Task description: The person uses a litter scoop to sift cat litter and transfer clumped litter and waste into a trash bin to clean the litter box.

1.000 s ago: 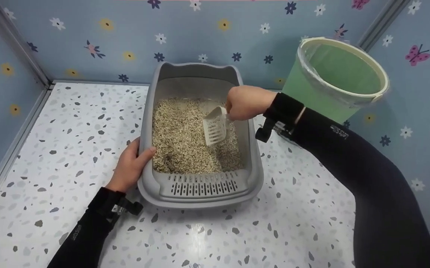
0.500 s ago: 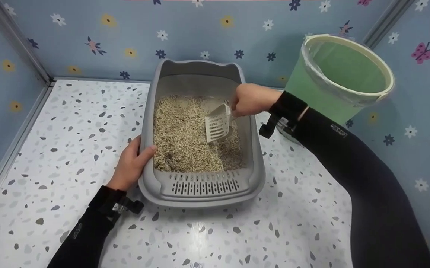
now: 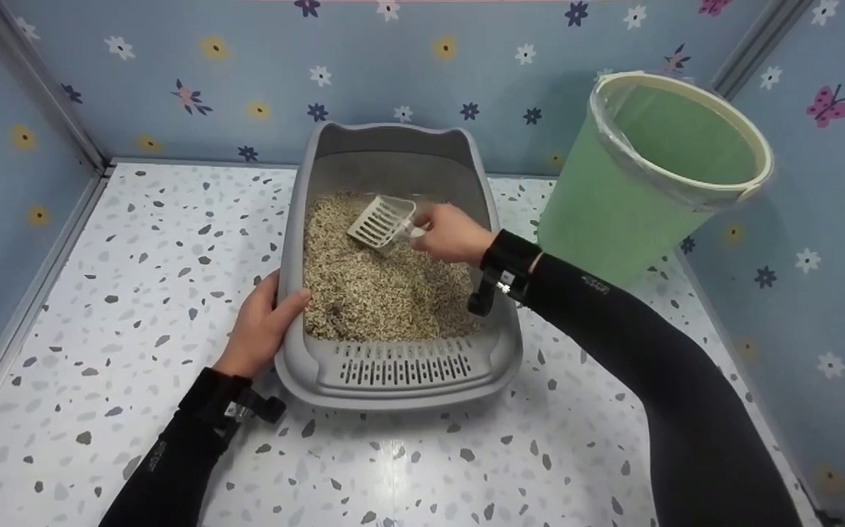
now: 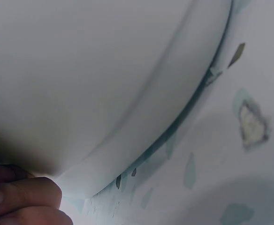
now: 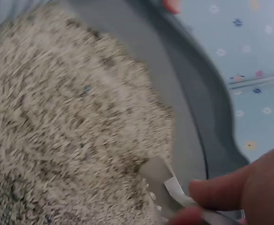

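A grey litter box [image 3: 400,395] stands on the floor, part filled with tan pellet litter [image 3: 371,293]. My left hand [image 3: 260,322] grips its left side wall, thumb over the rim; in the left wrist view the curled fingers [image 4: 29,197] lie against the outer wall. Over the litter, my right hand [image 3: 453,233] holds a whitish slotted litter scoop [image 3: 382,222] by its handle. The scoop's slotted face shows no clump in the head view. In the right wrist view the scoop [image 5: 160,180] is right at the litter surface. A darker patch [image 3: 333,315] lies in the front left of the litter.
A green bin [image 3: 612,197] with a clear plastic liner stands to the right of the litter box, near the corner. Flower-patterned wall panels [image 3: 246,73] rise behind and at both sides. Speckled white floor [image 3: 144,293] surrounds the box.
My right hand has moved left and down, bringing the scoop from the right part of the box toward the back middle, with its slotted face turned. The left hand has stayed on the rim.
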`<state>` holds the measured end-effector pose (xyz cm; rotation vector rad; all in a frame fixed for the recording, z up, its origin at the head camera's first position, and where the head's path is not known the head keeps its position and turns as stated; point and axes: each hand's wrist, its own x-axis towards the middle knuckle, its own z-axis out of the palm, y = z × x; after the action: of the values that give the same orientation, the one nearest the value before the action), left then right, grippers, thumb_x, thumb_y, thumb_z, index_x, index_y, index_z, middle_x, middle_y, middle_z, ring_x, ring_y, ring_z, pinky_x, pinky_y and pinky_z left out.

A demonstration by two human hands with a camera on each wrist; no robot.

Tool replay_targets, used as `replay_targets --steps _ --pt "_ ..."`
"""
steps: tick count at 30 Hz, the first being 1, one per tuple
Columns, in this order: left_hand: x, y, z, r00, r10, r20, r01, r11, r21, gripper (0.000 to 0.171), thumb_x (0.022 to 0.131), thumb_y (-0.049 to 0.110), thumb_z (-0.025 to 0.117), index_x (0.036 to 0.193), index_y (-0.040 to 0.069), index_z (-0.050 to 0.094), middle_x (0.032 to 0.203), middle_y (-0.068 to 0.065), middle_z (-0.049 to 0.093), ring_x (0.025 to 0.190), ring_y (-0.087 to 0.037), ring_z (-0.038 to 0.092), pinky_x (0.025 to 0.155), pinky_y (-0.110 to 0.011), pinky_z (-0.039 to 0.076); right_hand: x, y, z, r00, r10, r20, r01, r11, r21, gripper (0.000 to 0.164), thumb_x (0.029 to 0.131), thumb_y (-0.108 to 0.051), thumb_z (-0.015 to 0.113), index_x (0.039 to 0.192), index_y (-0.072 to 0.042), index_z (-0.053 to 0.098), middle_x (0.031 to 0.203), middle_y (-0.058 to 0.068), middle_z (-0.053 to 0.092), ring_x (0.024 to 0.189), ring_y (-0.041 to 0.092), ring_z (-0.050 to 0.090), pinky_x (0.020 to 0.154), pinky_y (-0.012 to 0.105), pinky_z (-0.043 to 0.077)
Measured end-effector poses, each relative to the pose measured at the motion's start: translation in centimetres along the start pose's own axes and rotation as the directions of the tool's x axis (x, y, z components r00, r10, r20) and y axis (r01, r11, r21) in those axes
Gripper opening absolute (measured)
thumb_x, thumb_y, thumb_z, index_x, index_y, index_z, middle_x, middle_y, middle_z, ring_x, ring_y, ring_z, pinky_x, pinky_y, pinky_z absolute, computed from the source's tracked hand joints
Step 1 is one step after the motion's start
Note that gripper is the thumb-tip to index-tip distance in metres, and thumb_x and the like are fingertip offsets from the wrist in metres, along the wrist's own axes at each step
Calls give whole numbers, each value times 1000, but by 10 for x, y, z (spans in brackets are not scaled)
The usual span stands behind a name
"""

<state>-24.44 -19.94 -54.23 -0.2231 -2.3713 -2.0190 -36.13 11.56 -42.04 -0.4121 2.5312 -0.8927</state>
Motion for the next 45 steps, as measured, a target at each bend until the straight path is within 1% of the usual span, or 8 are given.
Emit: replay_targets --steps 10,16,21,24,28,35,40,45 --pt "1 1 2 1000 -1 4 1 1000 9 64 113 32 64 165 -2 46 134 -25 67 118 -36 68 97 -24 55 0 15 21 981 105 161 -62 965 -254 23 105 -18 75 115 1 69 95 8 69 71 15 64 66 29 58" --pt "0 0 2 1000 -9 -6 9 1000 -3 63 112 30 66 163 -2 49 133 -26 69 117 -37 69 97 -25 57 -20 9 12 990 25 142 25 940 -340 56 109 -33 71 148 6 61 134 21 71 119 33 69 105 44 57" --pt "-1 5 -1 999 -45 22 44 998 34 68 113 37 65 167 -1 44 139 -25 68 121 -36 70 99 -24 57 -48 0 -16 990 -132 -45 125 983 -132 49 110 -28 72 149 1 64 124 15 76 111 29 73 97 41 61" --pt "-5 12 -5 993 -103 60 99 993 62 74 115 45 62 169 1 39 138 -24 69 120 -36 72 98 -25 59 -57 11 -40 950 -181 -253 184 983 -13 31 110 -24 72 133 -2 75 112 12 77 95 22 70 85 34 59" --pt "-18 26 -9 974 -184 130 172 980 97 85 114 59 55 174 5 30 144 -24 66 128 -37 68 110 -39 56 -53 49 -68 894 -95 -439 165 978 124 36 112 -35 71 129 -4 79 104 8 72 88 19 60 77 32 49" --pt "-68 53 1 938 -322 127 284 926 250 87 111 69 55 168 6 36 100 -13 63 72 -24 57 62 -36 52 -24 110 -65 971 134 -196 -24 878 479 82 110 -62 61 156 6 56 136 23 65 124 34 67 100 40 61" --pt "-84 51 15 931 -361 47 339 906 253 73 110 67 58 140 0 53 95 -9 59 69 -19 51 60 -33 47 -12 120 -54 989 104 -107 -12 771 636 74 110 -55 66 151 7 61 133 24 71 126 40 70 99 44 64" --pt "-80 46 23 941 -337 -21 330 905 269 66 114 59 56 138 -3 53 108 -15 64 88 -25 59 74 -36 51 -9 119 -52 990 107 -97 -12 735 678 60 107 -53 73 132 1 75 113 13 79 111 33 77 97 49 64"
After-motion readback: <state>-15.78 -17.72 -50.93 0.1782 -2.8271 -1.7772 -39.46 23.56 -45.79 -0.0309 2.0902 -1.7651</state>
